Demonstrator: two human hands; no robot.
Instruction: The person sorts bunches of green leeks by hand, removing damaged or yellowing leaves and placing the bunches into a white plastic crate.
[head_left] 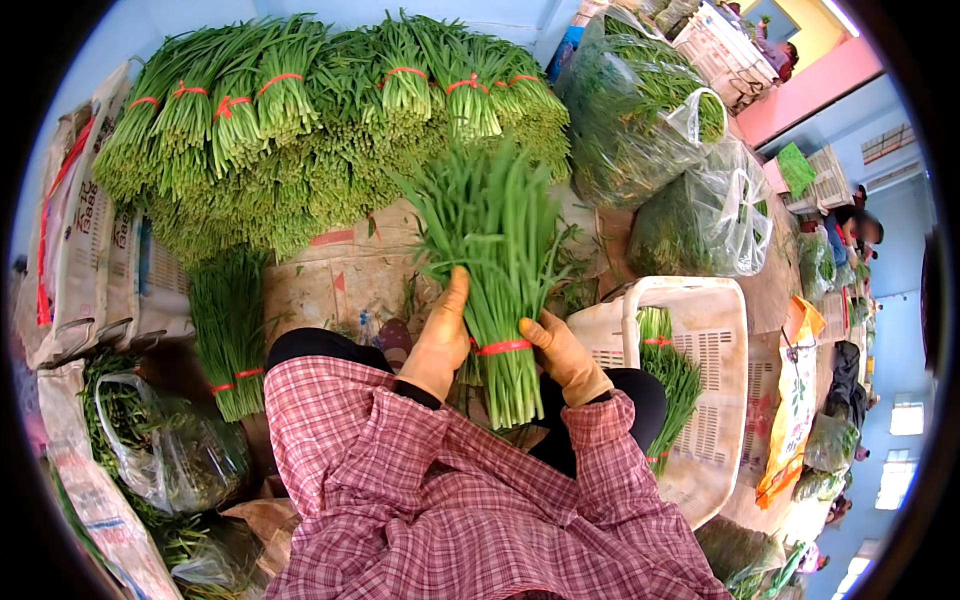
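A bunch of garlic chives (510, 270) is held upright in front of me, leaf tips away and pale cut ends toward my lap. A red tie (503, 347) circles its lower part. My left hand (440, 340), in a tan rubber glove, is closed against the left side, its thumb pointing up along the leaves. On the other side my right hand (568, 358), gloved alike, grips the bunch with the thumb close to the tie. The fingers behind the bunch are hidden. The leaf tips look slightly blurred.
A large pile of tied chives (290, 150) lies against the far wall. Another bunch (228, 330) rests at my left. A white plastic crate (715, 400) with tied bunches stands at my right. Bulging clear bags (700, 215) sit beyond it. Another person (850, 225) is far right.
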